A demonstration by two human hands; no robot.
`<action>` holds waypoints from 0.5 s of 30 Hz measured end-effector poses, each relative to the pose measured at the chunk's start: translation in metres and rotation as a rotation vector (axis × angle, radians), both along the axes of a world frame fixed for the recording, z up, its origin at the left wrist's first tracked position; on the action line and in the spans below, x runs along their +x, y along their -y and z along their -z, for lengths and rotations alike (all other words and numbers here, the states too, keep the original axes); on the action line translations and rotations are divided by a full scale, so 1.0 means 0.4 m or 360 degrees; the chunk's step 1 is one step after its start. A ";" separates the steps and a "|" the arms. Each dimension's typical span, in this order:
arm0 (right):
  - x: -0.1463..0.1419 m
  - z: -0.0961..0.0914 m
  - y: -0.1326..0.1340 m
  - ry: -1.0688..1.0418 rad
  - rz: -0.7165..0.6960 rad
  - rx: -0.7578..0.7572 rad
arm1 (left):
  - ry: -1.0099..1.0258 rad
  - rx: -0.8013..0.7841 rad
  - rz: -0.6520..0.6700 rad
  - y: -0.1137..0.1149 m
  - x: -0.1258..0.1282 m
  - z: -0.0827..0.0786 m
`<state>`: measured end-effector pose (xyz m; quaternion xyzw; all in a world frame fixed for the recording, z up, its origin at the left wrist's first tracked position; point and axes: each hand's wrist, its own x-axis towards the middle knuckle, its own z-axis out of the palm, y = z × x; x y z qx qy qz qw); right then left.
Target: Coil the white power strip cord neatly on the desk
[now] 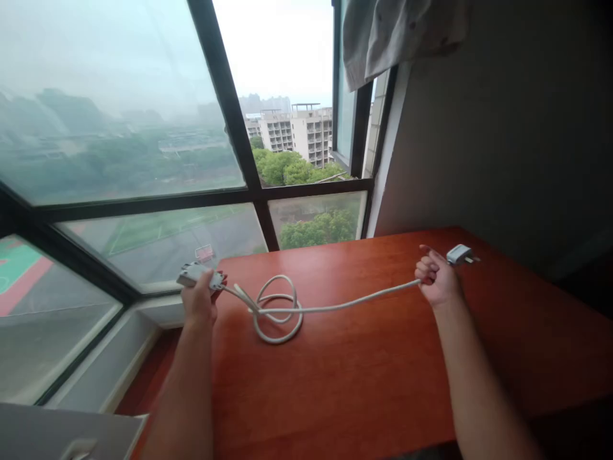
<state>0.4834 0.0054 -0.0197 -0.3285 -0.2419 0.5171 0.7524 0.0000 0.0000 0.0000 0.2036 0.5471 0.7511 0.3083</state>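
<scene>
My left hand [198, 299] is closed round a small white power strip [191, 275] over the table's left edge. Out of its right end runs a white power cord [354, 303], which lies in several loose loops near the table's left side. From these loops the cord stretches across to my right hand [437, 281]. That hand's fingers are wrapped round the cord close to its plug [460, 254], with the thumb side upward. The white plug sticks out to the right of the hand, and its metal prongs point right.
Beneath both hands is a reddish-brown wooden table [345, 370]. Dark window frames [249, 160] rise behind it, with one pane open at the right. A curtain [393, 38] hangs above. At the lower left stands a pale panel [57, 428]; a wall [479, 140] is at the right.
</scene>
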 end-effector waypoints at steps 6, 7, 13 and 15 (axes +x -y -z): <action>-0.130 -0.010 0.016 0.0692 -0.0705 -0.0278 | -0.0102 -0.0027 0.0313 -0.025 0.054 0.057; -0.152 -0.002 0.015 0.0829 -0.0751 -0.0348 | -0.0105 -0.0048 0.0394 -0.027 0.061 0.063; -0.335 0.072 -0.006 0.1305 -0.0913 -0.0356 | -0.0128 -0.0094 0.0735 -0.026 0.103 0.083; -0.401 0.087 -0.005 0.1284 -0.1025 -0.0409 | -0.0081 -0.0102 0.0688 -0.026 0.118 0.087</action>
